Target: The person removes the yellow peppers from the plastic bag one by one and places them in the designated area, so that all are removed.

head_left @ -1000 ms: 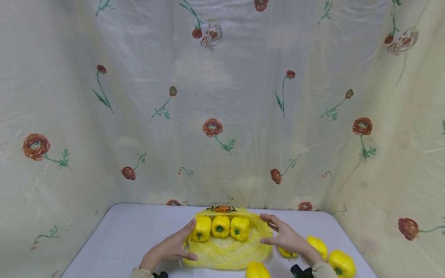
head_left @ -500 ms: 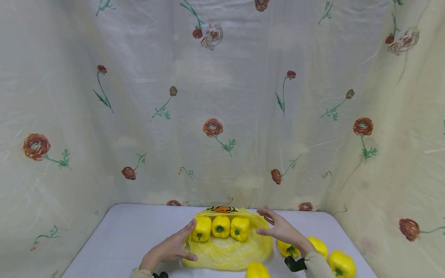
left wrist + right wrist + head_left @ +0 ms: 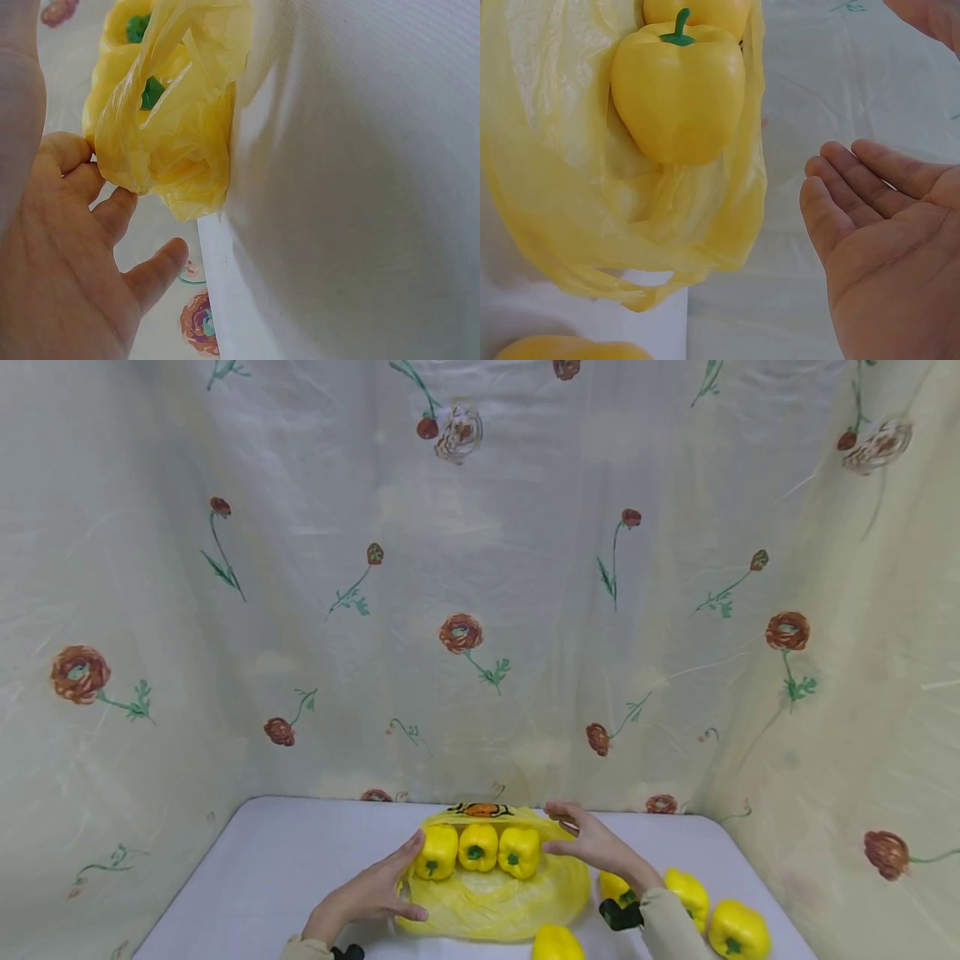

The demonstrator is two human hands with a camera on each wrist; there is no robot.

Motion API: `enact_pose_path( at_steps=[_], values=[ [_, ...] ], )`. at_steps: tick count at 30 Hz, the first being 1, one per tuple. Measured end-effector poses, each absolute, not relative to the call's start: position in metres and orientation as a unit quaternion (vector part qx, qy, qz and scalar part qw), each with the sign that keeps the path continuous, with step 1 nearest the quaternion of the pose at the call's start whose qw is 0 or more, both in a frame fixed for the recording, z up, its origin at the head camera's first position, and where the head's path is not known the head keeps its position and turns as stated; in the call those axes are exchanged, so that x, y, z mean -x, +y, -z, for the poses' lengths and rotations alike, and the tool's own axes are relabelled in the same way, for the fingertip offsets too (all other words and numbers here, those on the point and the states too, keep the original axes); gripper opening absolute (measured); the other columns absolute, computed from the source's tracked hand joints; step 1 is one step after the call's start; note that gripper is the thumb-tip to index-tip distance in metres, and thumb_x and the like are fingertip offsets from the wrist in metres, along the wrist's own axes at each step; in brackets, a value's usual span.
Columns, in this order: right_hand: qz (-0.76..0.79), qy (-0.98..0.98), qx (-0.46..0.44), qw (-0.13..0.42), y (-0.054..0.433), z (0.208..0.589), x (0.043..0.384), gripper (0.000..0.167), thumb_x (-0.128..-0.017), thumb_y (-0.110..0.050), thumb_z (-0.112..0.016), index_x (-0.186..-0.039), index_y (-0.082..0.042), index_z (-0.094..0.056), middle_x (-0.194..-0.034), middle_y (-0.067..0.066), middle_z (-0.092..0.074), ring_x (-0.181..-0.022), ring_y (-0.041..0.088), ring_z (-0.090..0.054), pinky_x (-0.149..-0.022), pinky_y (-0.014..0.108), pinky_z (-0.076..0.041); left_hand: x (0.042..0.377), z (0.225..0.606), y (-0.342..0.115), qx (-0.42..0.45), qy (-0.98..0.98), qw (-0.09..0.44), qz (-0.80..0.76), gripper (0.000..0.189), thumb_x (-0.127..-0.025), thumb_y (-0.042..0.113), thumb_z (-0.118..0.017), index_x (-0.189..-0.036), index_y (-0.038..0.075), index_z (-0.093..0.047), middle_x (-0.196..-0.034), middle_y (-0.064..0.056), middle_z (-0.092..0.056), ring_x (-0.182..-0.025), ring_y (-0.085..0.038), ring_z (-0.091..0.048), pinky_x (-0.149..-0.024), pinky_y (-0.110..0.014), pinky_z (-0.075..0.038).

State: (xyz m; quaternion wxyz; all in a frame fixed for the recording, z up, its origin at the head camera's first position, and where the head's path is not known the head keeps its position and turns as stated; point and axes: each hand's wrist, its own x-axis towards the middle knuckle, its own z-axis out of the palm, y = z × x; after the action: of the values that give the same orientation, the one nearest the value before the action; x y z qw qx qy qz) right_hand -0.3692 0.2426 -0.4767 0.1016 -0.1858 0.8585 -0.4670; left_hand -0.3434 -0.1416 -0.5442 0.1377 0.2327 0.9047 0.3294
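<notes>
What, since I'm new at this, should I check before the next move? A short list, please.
1. Bag mouth open: ok.
2. Three peppers inside it: ok.
3. Left hand touching the bag: ok, at its edge.
4. Right hand empty: ok.
5. All in the bag: not ok; four loose peppers show outside.
6. No tears underneath: cannot tell; hidden.

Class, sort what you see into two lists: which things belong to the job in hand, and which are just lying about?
Likely in the job:
Thin yellow plastic bag, its edge touched by the left grip
Three blocky yellow bell peppers inside it

Lying about:
Four loose yellow bell peppers, perhaps wanted too
Pale curtain printed with reddish flowers, a backdrop
</notes>
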Motion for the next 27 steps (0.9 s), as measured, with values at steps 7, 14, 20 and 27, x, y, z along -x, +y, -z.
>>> enact_pose_path(
  at_steps=[7,14,20,27],
  values=[
    [0.473,0.852,0.192,0.115,0.240,0.488,0.376,0.069,-0.090,-0.026,-0.069,-0.145,-0.002,-0.036,-0.149,0.022,-0.039,-0.138,0.040,-0.036,-0.114,0.055,-0.028,0.343,0.544,-0.142,-0.231,0.904,0.140,-0.331,0.114,-0.075,0.058,-0.073,-0.156,0.020,-0.003,-0.164,-0.004,-0.003,-0.149,-0.034,-0.015,-0.114,-0.062,-0.022],
    [0.452,0.871,0.158,0.109,0.229,0.490,0.380,0.073,-0.086,-0.033,-0.073,-0.145,-0.005,-0.039,-0.147,0.018,-0.044,-0.136,0.039,-0.041,-0.112,0.056,-0.032,0.343,0.543,-0.143,-0.223,0.908,0.137,-0.327,0.114,-0.074,0.060,-0.073,-0.157,0.022,-0.003,-0.164,-0.003,-0.003,-0.148,-0.035,-0.016,-0.114,-0.062,-0.022],
    [0.451,0.870,0.167,0.110,0.223,0.493,0.386,0.074,-0.087,-0.032,-0.072,-0.146,-0.002,-0.037,-0.147,0.020,-0.043,-0.136,0.040,-0.040,-0.112,0.057,-0.032,0.343,0.543,-0.143,-0.223,0.907,0.138,-0.328,0.113,-0.075,0.059,-0.073,-0.157,0.022,-0.004,-0.164,-0.004,-0.003,-0.148,-0.035,-0.016,-0.114,-0.062,-0.022],
    [0.453,0.867,0.168,0.120,0.220,0.501,0.391,0.077,-0.087,-0.033,-0.072,-0.146,0.000,-0.035,-0.148,0.021,-0.042,-0.136,0.040,-0.039,-0.112,0.056,-0.032,0.343,0.544,-0.143,-0.227,0.907,0.135,-0.327,0.113,-0.075,0.059,-0.073,-0.157,0.022,-0.004,-0.164,-0.003,-0.003,-0.149,-0.034,-0.016,-0.115,-0.061,-0.022]
  ],
)
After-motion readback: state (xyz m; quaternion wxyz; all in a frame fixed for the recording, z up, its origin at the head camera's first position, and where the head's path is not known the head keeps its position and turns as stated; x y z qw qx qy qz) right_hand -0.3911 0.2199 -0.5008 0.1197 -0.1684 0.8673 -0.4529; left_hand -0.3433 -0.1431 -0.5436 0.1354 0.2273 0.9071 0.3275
